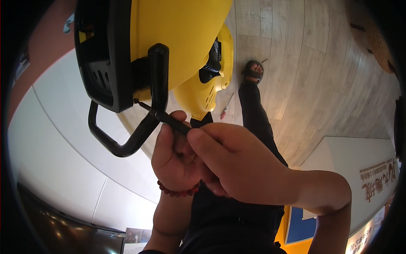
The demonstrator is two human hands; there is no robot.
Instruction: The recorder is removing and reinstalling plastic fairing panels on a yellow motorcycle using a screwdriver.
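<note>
A yellow machine shell [182,34] with a black end housing [120,55] fills the upper left. Below the housing loops a black tubular handle [141,131]. My right hand [241,161] grips the back end of a black screwdriver [169,120], thumb laid along it. The shaft slants up and left, its tip meeting a small screw [136,101] at the housing's lower corner. My left hand [175,161], a red bead bracelet at its wrist, has its thumb and finger curled round the screwdriver's front part. Its other fingers are partly covered by my right hand.
Another yellow part [201,91] with slots and black fittings sits behind the shell. A red-handled screwdriver [224,113] lies on the wood-plank floor [287,55], near my sandalled foot [253,71]. To the left curves a white panel [72,139]; a white printed board [347,169] stands at right.
</note>
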